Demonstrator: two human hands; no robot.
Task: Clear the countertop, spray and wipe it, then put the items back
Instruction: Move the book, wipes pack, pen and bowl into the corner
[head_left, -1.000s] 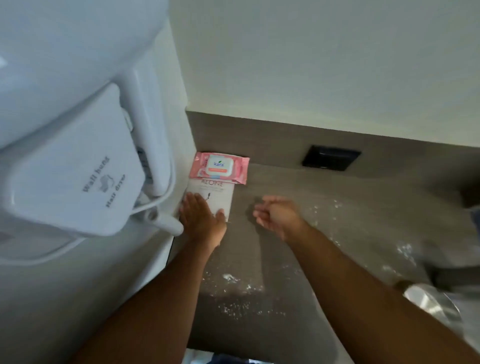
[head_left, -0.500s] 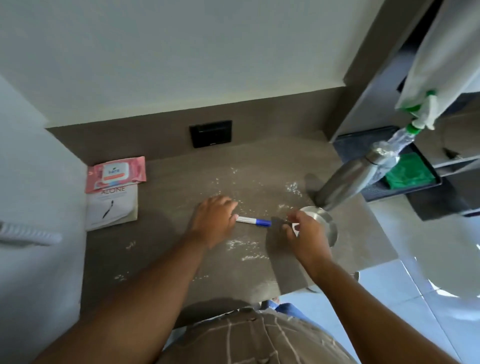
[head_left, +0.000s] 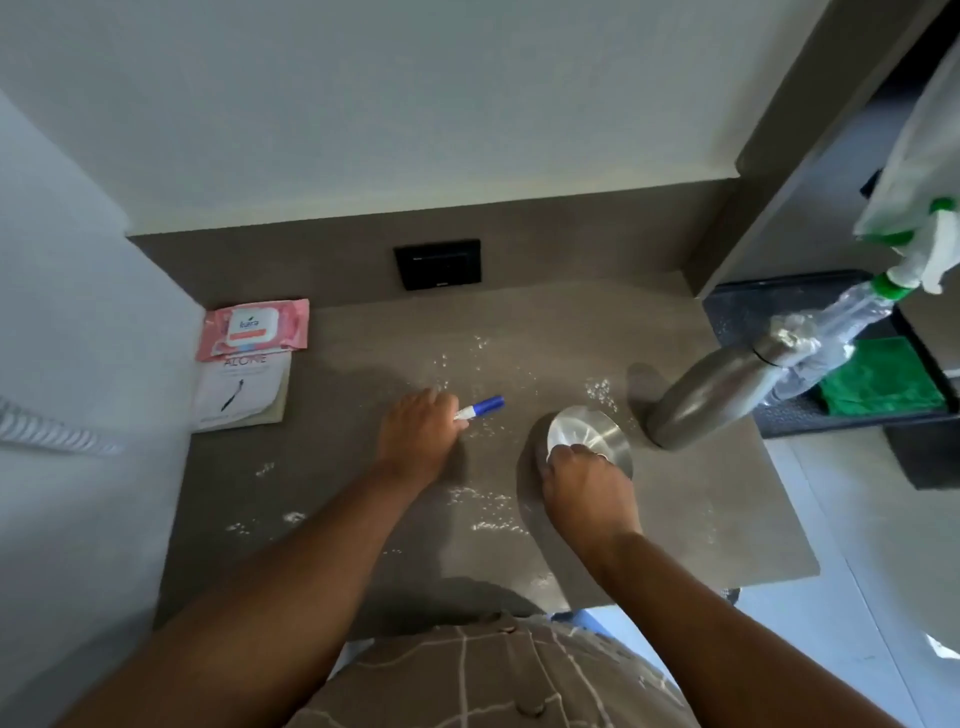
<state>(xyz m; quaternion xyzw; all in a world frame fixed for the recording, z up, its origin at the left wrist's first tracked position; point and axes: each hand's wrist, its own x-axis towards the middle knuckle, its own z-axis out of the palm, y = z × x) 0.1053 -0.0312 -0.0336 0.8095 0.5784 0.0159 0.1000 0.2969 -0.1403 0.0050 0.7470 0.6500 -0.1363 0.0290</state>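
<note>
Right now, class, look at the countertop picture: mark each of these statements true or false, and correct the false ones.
1. The left hand is on a blue-capped marker. True.
2. The right hand grips a steel bowl. True.
3. The wipes pack lies by the steel bottle. False: it lies at the far left, above a booklet.
4. The countertop is wiped clean. False: white crumbs are scattered over it.
5. The green cloth is on the countertop. False: it lies on a dark tray to the right.

I am in a home nook or hotel room. My desk (head_left: 675, 519) is a grey built-in slab between white walls, with a black wall socket (head_left: 438, 263), a wipes pack (head_left: 254, 328) and tiled floor (head_left: 857, 597) beside it.
</note>
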